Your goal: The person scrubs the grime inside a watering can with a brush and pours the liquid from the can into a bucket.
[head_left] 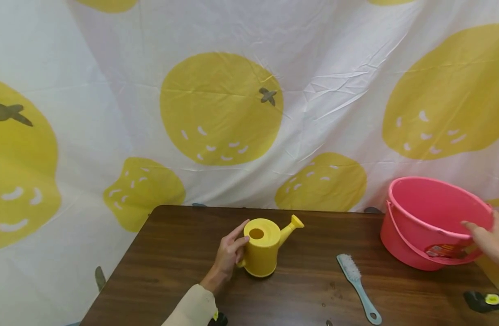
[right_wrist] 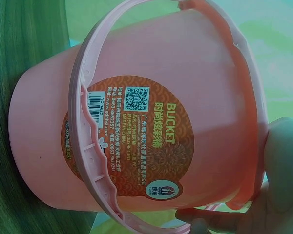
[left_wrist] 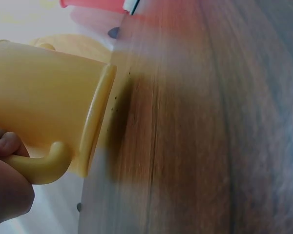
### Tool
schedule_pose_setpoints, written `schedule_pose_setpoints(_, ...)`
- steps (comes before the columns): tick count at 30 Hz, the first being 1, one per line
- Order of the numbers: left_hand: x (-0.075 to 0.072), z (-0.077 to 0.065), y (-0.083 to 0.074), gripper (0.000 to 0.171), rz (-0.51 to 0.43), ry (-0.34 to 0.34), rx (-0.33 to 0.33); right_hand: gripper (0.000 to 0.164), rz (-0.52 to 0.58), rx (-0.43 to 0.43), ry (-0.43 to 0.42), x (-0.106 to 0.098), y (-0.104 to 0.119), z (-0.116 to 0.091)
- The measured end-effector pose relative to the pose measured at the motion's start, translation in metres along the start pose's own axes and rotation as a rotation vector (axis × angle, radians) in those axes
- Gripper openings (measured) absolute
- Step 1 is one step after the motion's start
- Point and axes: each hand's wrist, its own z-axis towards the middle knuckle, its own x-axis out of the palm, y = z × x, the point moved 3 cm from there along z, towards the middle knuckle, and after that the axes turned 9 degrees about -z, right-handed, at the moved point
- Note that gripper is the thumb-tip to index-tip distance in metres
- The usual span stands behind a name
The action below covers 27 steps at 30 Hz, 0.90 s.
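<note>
My left hand (head_left: 229,253) holds a small yellow watering can (head_left: 262,253), its fingers round the handle and along the can's side. In the left wrist view, the fingers (left_wrist: 10,146) pass through the loop of the can's handle (left_wrist: 44,170), and a dark shadow lies on the table beside the base. The can stands upright in the head view, spout to the right. My right hand (head_left: 494,244) is at the right rim of a pink bucket (head_left: 408,249), one finger over the edge; I cannot tell whether it grips. The bucket's handle (right_wrist: 85,122) hangs down across the label.
A light-blue scrub brush (head_left: 357,285) with white bristles lies on the dark wooden table (head_left: 184,271) between can and bucket. Water drops (head_left: 328,322) dot the wood near the brush. Behind the table hangs a white sheet (head_left: 123,113) with yellow fruit prints.
</note>
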Motion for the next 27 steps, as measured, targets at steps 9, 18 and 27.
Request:
schedule_pose_setpoints(9,-0.018,0.008,0.002,0.050,-0.004,-0.083,0.024,0.078,0.048,-0.037,0.052,-0.011,0.018,-0.016)
schedule_pose_setpoints(18,-0.030,0.011,-0.001,0.050,-0.014,-0.120,0.034,0.072,0.033,-0.012,0.032,-0.019,0.044,-0.033)
schedule_pose_setpoints(27,-0.033,0.011,0.000,0.050,0.012,-0.116,0.052,0.067,0.028,0.007,0.026,-0.024,0.059,-0.043)
